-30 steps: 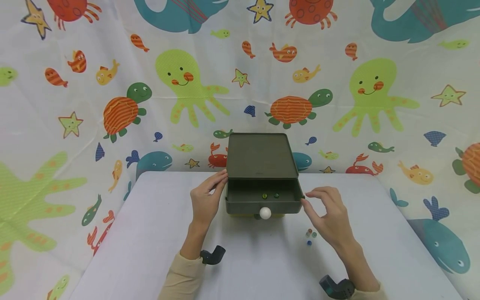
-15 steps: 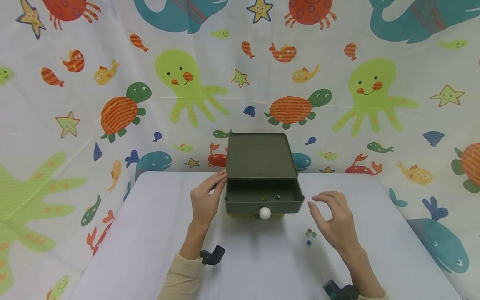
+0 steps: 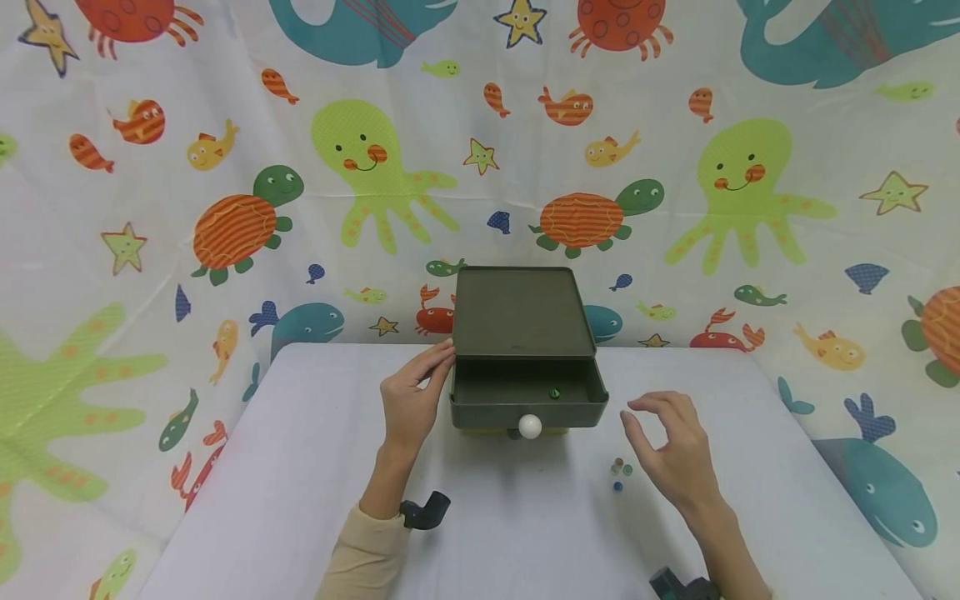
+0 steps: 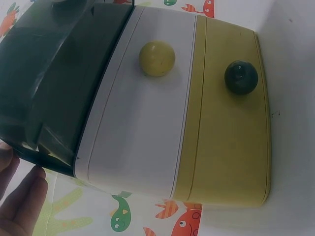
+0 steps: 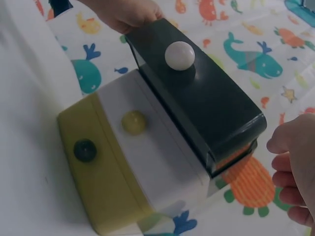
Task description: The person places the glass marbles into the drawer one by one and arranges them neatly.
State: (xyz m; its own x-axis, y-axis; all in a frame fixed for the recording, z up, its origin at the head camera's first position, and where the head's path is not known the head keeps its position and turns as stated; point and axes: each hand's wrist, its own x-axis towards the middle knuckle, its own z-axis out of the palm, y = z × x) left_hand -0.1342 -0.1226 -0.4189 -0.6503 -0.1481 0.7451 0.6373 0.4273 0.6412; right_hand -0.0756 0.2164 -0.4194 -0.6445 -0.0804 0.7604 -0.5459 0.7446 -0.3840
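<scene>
On white table (image 3: 300, 500), head view: left hand (image 3: 408, 400) flat against drawer box (image 3: 517, 312), steadying, gripping nothing; right hand (image 3: 671, 450) empty, fingers loosely curled near loose marbles (image 3: 620, 471). One marble (image 3: 554, 393) in open top drawer (image 3: 525, 392).
Left wrist: white (image 4: 142, 108) and yellow (image 4: 231, 118) drawers closed.
Right wrist: protruding drawer's white knob (image 5: 179, 55) crowds reach; nudged marbles likely roll off.

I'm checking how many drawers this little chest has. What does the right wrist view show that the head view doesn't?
Only the right wrist view shows the white drawer with its yellow knob and the yellow drawer with its dark knob, both closed. Only the head view shows the marble inside the open top drawer, the loose marbles on the table, and the whole right hand. Both show the dark top drawer pulled out, its white knob, and the left hand against the chest.
</scene>
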